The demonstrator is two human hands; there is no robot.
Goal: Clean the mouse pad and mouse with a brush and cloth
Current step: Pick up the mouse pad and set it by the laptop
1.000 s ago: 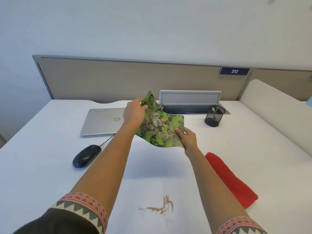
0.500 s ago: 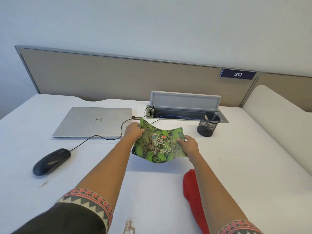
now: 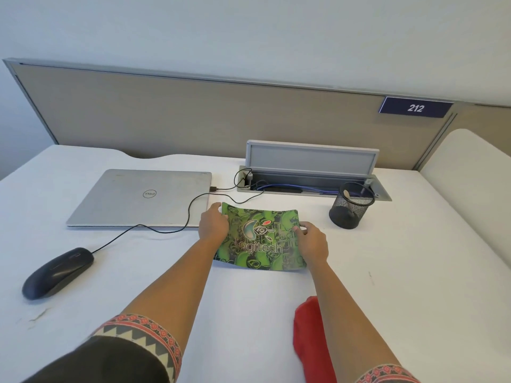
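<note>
Left hand [image 3: 213, 226] and right hand [image 3: 313, 243] pinch the bowed mouse pad's [image 3: 260, 239] side edges, laptop [image 3: 141, 197] just beside its left, cup [image 3: 351, 207] near its right, cloth [image 3: 309, 335] apart in front.

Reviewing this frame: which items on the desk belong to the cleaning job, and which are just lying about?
Job: green patterned Logitech mouse pad, held at its edges by left hand and right hand; black corded mouse; red cloth. No brush clearly visible.
Lying about: closed silver laptop; black mesh pen cup; grey cable box with raised lid; blue 212 sign.
</note>
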